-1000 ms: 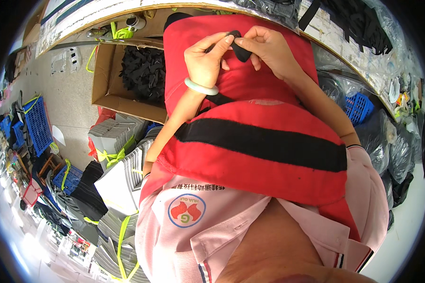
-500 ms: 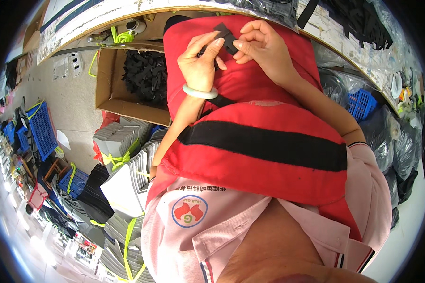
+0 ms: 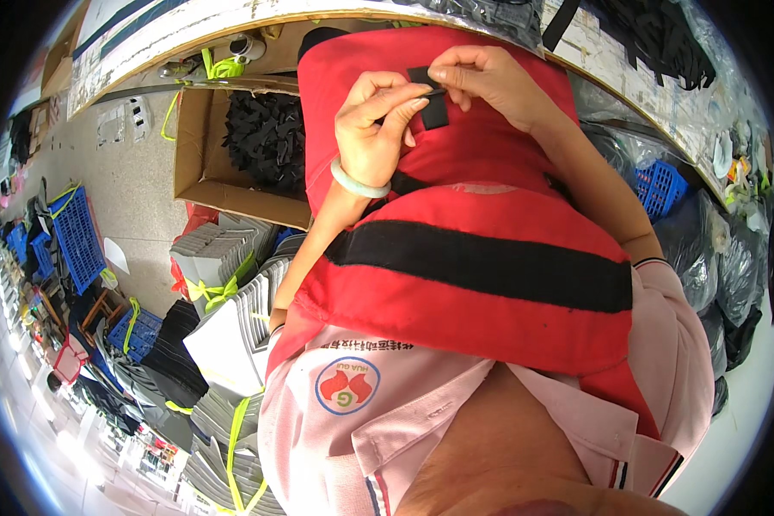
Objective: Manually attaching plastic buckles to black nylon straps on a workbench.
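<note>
Between my hands, above the red apron (image 3: 490, 163) on my lap, is a small piece of black strap (image 3: 435, 112) with a crosswise band or loop. My left hand (image 3: 377, 120) pinches it at its middle between thumb and fingers. My right hand (image 3: 488, 84) has its thumb and index finger closed at the strap's upper right edge. Part of the strap is hidden behind the fingertips. To the left of my lap, an open cardboard box (image 3: 196, 142) holds a heap of small black strap pieces (image 3: 265, 138).
A white worktable edge (image 3: 176, 47) curves across the far side, with black straps (image 3: 662, 39) at its right. Bundled grey sheets (image 3: 224, 249) with yellow-green ties stand at my left. Blue baskets (image 3: 79, 239) lie farther left. Plastic bags (image 3: 692, 249) and another blue basket (image 3: 658, 189) are at right.
The black strap has turned from slanting to nearly upright. My left hand has shifted slightly to the right, and my right hand has moved over the strap's upper part.
</note>
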Tool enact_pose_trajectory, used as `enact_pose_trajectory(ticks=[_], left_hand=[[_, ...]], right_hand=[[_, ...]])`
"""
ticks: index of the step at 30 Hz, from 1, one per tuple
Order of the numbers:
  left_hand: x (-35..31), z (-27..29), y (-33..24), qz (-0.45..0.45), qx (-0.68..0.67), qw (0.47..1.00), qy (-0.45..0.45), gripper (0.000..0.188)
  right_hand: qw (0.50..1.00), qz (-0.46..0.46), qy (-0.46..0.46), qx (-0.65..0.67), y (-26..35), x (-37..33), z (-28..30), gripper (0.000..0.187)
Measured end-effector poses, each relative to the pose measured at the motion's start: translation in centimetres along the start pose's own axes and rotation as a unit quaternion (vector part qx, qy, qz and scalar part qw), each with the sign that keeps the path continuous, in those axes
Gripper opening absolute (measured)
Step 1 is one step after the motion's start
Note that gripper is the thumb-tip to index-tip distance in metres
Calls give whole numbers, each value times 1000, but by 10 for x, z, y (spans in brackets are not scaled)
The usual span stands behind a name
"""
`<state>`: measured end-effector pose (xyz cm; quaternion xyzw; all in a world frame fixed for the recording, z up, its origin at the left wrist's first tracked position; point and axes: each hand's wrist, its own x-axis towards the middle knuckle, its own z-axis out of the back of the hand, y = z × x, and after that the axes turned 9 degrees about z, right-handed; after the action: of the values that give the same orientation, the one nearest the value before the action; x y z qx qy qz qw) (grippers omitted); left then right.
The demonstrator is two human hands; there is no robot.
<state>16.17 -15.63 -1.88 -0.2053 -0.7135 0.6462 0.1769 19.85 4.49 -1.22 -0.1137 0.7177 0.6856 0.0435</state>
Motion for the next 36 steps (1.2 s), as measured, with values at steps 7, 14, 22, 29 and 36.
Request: enact_pose_trajectory(ticks=[7, 14, 22, 29, 36], left_hand=[[-5, 3, -7, -7, -1, 1000, 9, 16], [-30, 38, -58, 69, 169, 983, -26, 14], [-77, 219, 24, 206, -378, 840, -329, 24], [-14, 79, 32, 270, -285, 919, -46, 39], [7, 17, 9, 251, -142, 957, 21, 15]], right_hand=[[996, 64, -52, 41, 1, 5, -12, 16], [996, 54, 9, 68, -20, 13, -34, 18], [878, 153, -305, -335, 9, -43, 68, 16], [792, 193, -259, -519, -48, -76, 133, 28], [912, 133, -323, -217, 40, -74, 59, 20]])
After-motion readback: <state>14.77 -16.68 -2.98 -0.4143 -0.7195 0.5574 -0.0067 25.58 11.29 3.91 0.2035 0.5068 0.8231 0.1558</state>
